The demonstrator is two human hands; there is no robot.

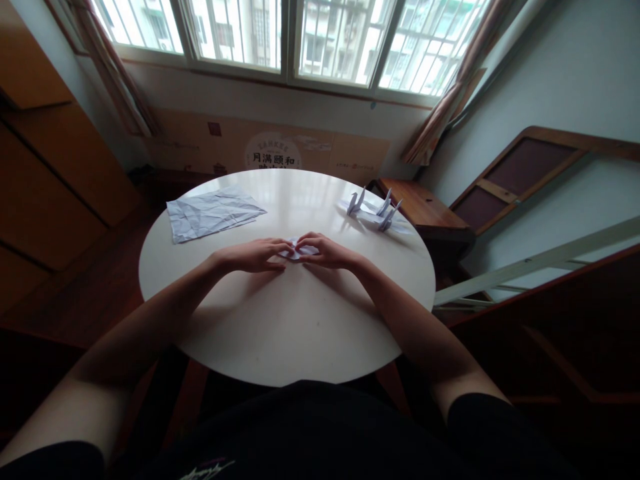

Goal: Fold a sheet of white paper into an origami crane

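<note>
Both hands meet over a small piece of folded white paper (pixel 297 255) near the middle of the round white table (pixel 300 327). My left hand (pixel 257 255) has its fingers closed on the paper's left side. From the other side, my right hand (pixel 327 252) pinches the paper with thumb and forefinger. The fingers cover much of the paper, so its exact folded shape is hidden. Several folded paper cranes (pixel 356 202) stand at the table's far right. Creased sheets of paper (pixel 215 212) lie flat at the far left.
A brown wooden bench (pixel 420 210) stands beyond the table's right edge. Behind the table, a printed cardboard panel (pixel 200 143) leans under barred windows (pixel 240 33). Orange-brown cabinets (pixel 55 167) are at the left; a pale metal rail (pixel 540 260) slants along the right.
</note>
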